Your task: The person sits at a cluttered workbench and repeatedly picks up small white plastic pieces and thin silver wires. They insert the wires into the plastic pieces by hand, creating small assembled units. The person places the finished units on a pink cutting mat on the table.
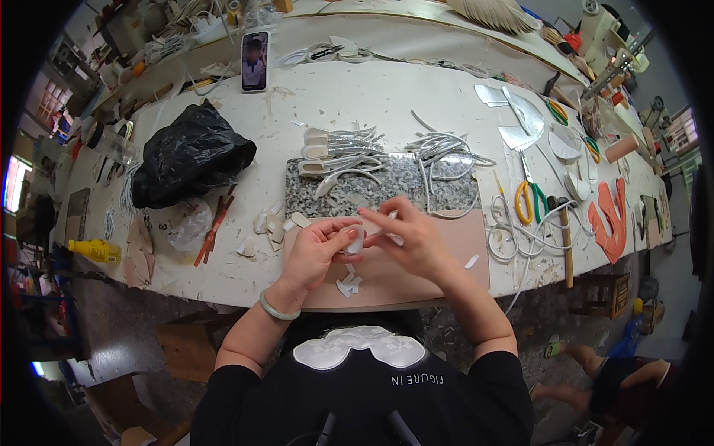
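Observation:
My left hand [320, 251], with a pale bangle at its wrist, pinches a small white piece [356, 239] between thumb and fingers. Close by on its right, my right hand [418, 241] is bent inward, its index finger reaching toward the left fingertips. A bit of white shows among the right fingers, too small and blurred to name. Both hands are over a tan board [446, 256] at the table's near edge. Small white scraps [348, 284] lie on the board below them. Beyond sits a speckled stone slab [327, 196] bearing silvery straps with beige padded ends [315, 152] and plain silvery cords [442, 152].
A black plastic bag [190, 156] and red strips [214, 229] lie to the left. Toward the right are yellow-handled scissors [524, 202], a hammer [566, 249], white cords [503, 241] and coral pieces [611, 223]. A phone [255, 63] stands upright at the back.

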The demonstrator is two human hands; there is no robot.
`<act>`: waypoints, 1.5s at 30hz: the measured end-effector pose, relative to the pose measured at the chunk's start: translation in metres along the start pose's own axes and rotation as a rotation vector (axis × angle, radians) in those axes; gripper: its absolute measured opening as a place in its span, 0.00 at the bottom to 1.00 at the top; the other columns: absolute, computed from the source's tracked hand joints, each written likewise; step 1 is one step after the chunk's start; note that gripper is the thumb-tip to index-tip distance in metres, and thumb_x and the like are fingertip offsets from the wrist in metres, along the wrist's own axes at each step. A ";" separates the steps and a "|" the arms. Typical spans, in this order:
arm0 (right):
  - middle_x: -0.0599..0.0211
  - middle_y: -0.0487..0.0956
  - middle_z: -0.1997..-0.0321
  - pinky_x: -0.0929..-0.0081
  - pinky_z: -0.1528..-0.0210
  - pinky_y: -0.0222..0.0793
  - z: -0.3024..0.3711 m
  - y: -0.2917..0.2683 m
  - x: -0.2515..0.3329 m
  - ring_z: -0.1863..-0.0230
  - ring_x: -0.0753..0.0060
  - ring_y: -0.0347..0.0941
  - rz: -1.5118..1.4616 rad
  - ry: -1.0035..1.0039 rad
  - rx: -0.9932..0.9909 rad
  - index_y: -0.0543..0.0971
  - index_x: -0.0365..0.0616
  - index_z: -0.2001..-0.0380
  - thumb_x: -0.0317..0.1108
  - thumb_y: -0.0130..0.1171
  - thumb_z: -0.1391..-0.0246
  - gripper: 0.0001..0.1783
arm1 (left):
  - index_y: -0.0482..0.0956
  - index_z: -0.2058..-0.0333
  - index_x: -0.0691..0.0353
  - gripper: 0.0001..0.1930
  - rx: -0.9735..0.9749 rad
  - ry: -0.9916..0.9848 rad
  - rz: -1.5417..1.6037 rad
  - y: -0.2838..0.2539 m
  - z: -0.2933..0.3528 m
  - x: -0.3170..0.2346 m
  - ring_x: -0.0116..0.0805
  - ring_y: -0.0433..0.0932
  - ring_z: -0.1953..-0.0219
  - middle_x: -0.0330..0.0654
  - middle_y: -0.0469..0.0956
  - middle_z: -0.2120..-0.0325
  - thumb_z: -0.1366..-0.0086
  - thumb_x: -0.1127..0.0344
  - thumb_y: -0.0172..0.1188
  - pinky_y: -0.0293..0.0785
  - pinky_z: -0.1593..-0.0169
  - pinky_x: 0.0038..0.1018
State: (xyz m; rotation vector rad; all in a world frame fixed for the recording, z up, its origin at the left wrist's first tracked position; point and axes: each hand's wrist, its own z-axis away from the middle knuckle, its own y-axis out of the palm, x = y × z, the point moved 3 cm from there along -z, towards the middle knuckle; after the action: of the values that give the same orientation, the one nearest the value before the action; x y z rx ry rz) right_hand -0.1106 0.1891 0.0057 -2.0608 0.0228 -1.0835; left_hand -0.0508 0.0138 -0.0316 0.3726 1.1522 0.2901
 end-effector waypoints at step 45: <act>0.67 0.81 0.70 0.71 0.70 0.71 0.006 -0.023 0.001 0.69 0.65 0.75 -0.226 -0.063 -0.026 0.81 0.45 0.65 0.25 0.64 0.52 0.09 | 0.69 0.45 0.70 0.20 -0.019 0.020 0.006 0.007 -0.006 -0.007 0.37 0.82 0.56 0.47 0.81 0.60 0.34 0.70 0.58 0.83 0.61 0.24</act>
State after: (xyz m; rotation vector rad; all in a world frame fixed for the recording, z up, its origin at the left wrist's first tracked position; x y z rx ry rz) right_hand -0.1132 0.2087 0.0194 -2.1581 -0.2336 -1.1576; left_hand -0.0595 0.0177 -0.0249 0.3567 1.1675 0.3104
